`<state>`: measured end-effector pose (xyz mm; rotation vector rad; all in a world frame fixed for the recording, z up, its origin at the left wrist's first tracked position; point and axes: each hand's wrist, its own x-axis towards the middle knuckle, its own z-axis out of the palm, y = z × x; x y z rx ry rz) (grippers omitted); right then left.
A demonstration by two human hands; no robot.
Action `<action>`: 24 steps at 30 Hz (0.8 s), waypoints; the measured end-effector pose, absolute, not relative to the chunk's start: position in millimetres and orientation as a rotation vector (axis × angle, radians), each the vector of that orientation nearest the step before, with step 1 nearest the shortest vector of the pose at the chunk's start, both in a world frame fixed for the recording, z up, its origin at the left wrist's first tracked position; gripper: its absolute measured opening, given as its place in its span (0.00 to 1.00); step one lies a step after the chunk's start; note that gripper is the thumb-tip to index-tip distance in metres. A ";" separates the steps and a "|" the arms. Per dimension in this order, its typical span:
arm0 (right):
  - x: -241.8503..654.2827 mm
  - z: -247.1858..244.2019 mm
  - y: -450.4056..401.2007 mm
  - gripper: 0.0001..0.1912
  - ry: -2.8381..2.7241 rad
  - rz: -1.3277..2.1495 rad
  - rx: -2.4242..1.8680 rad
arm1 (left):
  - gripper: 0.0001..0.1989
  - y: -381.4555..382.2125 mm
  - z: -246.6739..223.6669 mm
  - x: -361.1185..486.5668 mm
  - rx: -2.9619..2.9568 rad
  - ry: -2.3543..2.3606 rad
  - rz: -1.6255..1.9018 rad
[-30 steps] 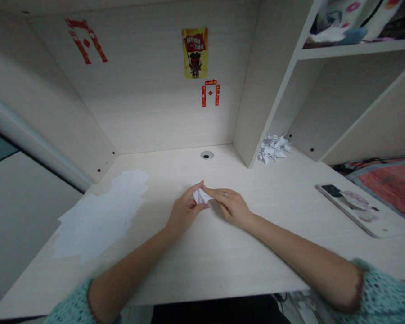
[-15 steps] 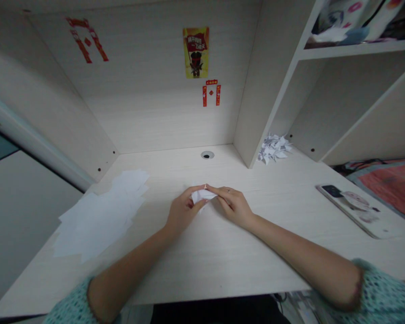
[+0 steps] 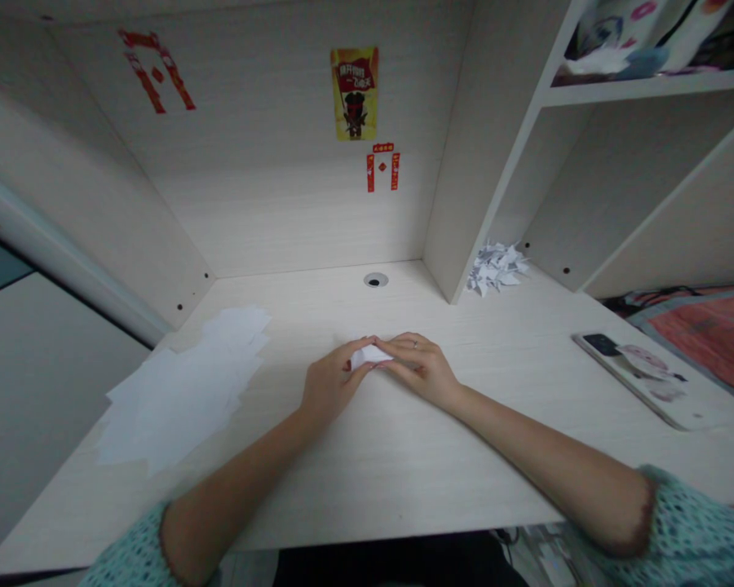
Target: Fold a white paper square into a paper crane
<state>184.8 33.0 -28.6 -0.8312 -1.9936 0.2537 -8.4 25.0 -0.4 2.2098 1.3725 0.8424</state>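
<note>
Between my two hands, near the middle of the desk (image 3: 355,481), is a small piece of white folded paper (image 3: 370,355). My left hand (image 3: 336,379) grips its left side, the thumb at the near edge and the fingers at the far edge. On the other side my right hand (image 3: 425,367), with a ring on one finger, pinches the paper with thumb and fingertips. The fingertips of both hands meet around the paper and cover its ends. To the left lies a spread pile of white paper sheets (image 3: 183,399).
A heap of small white folded paper pieces (image 3: 495,267) sits beside the upright divider (image 3: 465,179). At the right lies a phone (image 3: 642,379) in a decorated case, near a red cloth (image 3: 709,330). A round cable hole (image 3: 376,280) is at the back of the desk.
My right thumb has come in against the near edge of the paper, close to my left thumb. The paper looks flatter and shows less of its surface.
</note>
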 end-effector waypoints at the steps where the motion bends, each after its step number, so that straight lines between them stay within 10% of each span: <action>1: 185.1 -28.2 33.0 0.19 -1.994 0.240 -0.838 | 0.19 25.2 -1.0 -8.5 2.205 1.371 0.843; 24: 181.2 -27.2 26.8 0.11 -1.883 0.201 -0.887 | 0.14 20.5 -4.3 -5.5 1.853 1.253 0.966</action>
